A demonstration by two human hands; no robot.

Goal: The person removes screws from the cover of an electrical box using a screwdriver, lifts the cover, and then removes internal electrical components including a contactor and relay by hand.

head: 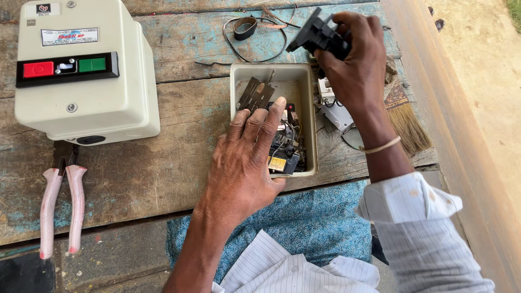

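My left hand [247, 157] rests with spread fingers on the near left of a cream open box [271, 71], touching the small electrical parts inside it; it holds nothing that I can see. A flat metal plate [255, 95] leans in the box just beyond my fingertips. My right hand [355, 59] is raised beyond the box's far right corner, gripping a black plastic part [315, 33] tilted upward. A white component with wires [332, 106] lies under that wrist.
A large cream starter housing [81, 68] with a red and a green button stands at the left. Pink-handled pliers [61, 209] lie at the near left. A loop of wire [255, 32] lies beyond the box, a small brush [404, 116] at the right. Blue cloth [315, 222] covers my lap.
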